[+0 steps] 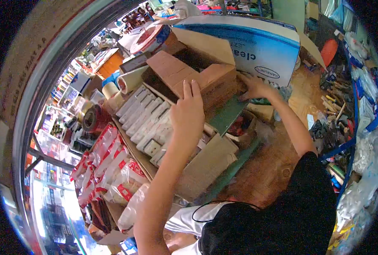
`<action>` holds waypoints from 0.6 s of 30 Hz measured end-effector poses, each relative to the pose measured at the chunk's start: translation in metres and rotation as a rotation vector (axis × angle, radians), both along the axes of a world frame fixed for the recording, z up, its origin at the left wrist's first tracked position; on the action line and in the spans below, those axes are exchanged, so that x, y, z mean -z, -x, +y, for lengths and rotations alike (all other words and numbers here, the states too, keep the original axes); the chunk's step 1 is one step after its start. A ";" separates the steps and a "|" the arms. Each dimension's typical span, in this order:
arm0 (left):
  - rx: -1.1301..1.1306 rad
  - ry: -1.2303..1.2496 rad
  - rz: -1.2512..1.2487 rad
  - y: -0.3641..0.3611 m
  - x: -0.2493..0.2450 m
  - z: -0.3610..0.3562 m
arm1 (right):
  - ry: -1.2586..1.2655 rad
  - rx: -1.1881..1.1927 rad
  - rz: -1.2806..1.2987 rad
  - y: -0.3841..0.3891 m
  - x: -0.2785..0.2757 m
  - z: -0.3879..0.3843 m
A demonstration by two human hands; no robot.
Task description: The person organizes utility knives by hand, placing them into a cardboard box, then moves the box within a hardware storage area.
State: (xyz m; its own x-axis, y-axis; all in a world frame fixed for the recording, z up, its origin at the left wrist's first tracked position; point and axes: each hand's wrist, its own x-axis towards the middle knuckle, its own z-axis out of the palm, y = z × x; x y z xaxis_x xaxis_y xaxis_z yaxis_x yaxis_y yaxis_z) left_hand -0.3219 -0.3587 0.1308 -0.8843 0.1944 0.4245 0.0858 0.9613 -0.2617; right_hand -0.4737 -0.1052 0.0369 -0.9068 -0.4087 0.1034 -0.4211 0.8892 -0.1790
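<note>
An open brown cardboard box (pixel 216 87) stands tilted above a larger carton, its flaps raised. My left hand (pixel 188 108) lies at the box's near flap, with two fingers stretched out on the cardboard. At the box's right end is my right hand (pixel 257 88), fingers spread against its side. Rows of white wrapped packs (pixel 148 121) fill the larger carton (pixel 210 168) below my left hand. A dark green board (pixel 227 115) sits under the right part of the box.
Red and white plastic bags (pixel 117 174) lie at the left, near tape rolls (pixel 93 119). A big blue and white box (pixel 257 51) stands behind. Tools (pixel 335 106) and bagged goods (pixel 365 148) are at the right, beyond the wooden floor (pixel 278 148).
</note>
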 end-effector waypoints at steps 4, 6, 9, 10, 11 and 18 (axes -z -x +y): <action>0.003 -0.038 0.049 -0.001 0.003 -0.001 | 0.241 0.014 0.365 0.014 0.050 -0.008; 0.006 -0.046 0.075 -0.001 0.007 -0.003 | 0.257 0.059 0.389 0.030 0.073 -0.002; 0.004 -0.074 0.088 -0.003 0.010 -0.005 | 0.246 0.070 0.328 0.015 0.055 0.001; 0.004 -0.086 0.098 -0.002 0.011 -0.006 | 0.240 0.066 0.296 0.010 0.045 0.000; 0.007 -0.094 0.107 -0.001 0.012 -0.006 | 0.212 0.074 0.286 0.012 0.041 0.001; 0.029 -0.147 0.100 -0.003 0.014 -0.008 | 0.313 -0.016 0.444 0.004 0.045 0.009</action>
